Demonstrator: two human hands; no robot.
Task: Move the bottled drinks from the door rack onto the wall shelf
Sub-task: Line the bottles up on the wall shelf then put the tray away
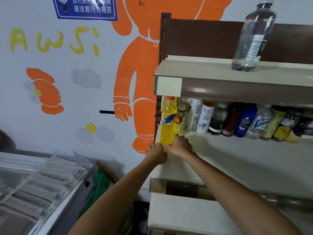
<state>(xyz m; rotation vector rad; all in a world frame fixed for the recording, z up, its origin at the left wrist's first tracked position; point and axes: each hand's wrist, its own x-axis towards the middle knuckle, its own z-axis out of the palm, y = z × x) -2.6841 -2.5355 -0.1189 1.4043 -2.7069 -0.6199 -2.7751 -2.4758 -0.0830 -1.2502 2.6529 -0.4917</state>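
Both bare forearms stretch forward and up, meeting at the foot of the yellow bottle (168, 119). The left hand (156, 152) curls against its lower left side; the right hand (180, 145) wraps its lower right.

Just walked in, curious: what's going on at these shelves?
A person has both hands low at a yellow drink bottle standing at the left end of the middle shelf, next to a row of bottles. The right hand grips its base; the left hand is alongside, grip unclear. One clear bottle stands on the top shelf.
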